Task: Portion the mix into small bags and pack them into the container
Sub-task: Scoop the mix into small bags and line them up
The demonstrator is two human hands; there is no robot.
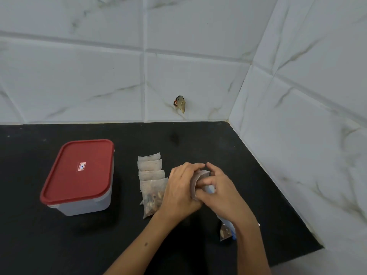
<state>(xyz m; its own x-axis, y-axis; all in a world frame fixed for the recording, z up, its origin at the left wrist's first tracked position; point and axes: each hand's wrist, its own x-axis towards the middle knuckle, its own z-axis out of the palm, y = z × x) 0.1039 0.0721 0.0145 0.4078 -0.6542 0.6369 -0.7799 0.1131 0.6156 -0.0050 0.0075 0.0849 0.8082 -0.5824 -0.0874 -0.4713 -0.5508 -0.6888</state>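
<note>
On the black counter, a row of several small clear bags [151,176] overlaps toward me; the nearest one shows nut mix inside. My left hand [181,190] and my right hand [219,192] meet just right of the row, both gripping one small bag [197,182] held upright between them, fingers pinching its top. The large mix bag [226,230] lies under my right forearm, mostly hidden. A clear plastic container [83,205] with a red lid [79,169] stands closed at the left.
White marble-look tiled walls [178,76] close the counter at the back and right. A small torn scrap [180,103] sticks to the back wall. The counter's corner edge [317,247] is at the lower right.
</note>
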